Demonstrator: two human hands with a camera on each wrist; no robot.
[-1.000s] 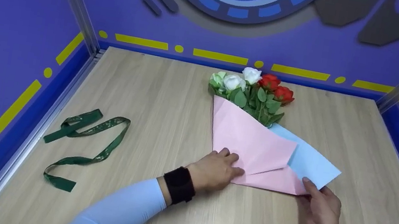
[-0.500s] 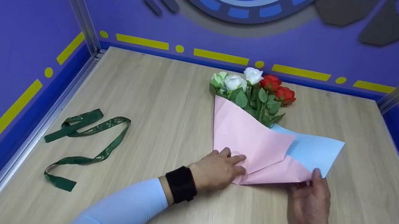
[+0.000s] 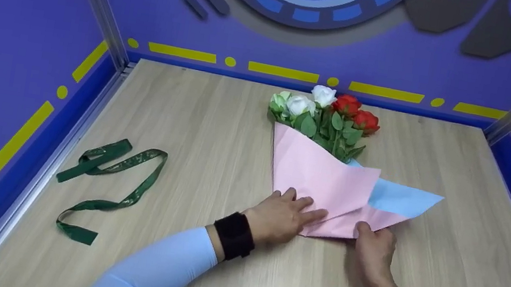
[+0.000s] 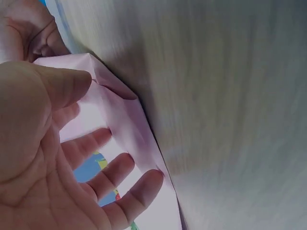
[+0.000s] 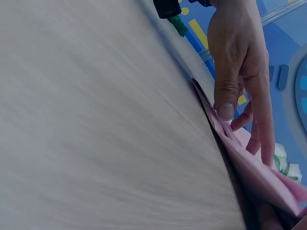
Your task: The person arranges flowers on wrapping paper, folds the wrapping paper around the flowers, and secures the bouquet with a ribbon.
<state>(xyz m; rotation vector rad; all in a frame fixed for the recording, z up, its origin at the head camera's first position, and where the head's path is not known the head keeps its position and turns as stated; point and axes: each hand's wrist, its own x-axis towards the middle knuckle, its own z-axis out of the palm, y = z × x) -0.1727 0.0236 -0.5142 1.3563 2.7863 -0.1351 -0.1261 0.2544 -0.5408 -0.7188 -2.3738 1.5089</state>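
Observation:
A bouquet of white roses (image 3: pixel 300 105), red roses (image 3: pixel 366 122) and green leaves lies partly wrapped in wrapping paper (image 3: pixel 317 173), pink on one face and light blue (image 3: pixel 399 198) on the other. My left hand (image 3: pixel 280 216) presses its spread fingertips on the folded pink paper near the bottom of the wrap; the left wrist view shows these fingers (image 4: pixel 120 172) extended over it. At the lower right edge, my right hand (image 3: pixel 374 257) pinches the pink paper, thumb on top and the other fingers hidden beneath. The blue corner sticks out to the right.
A dark green ribbon (image 3: pixel 137 191) lies in loose bends on the left of the wooden table (image 3: pixel 208 121). Blue printed panels (image 3: pixel 270 44) wall in the back and both sides.
My right hand has slid left along the paper's lower edge. The blue corner lifted, then dropped partway, and now points right. My left hand stays nearly still, its index finger reaching slightly farther right.

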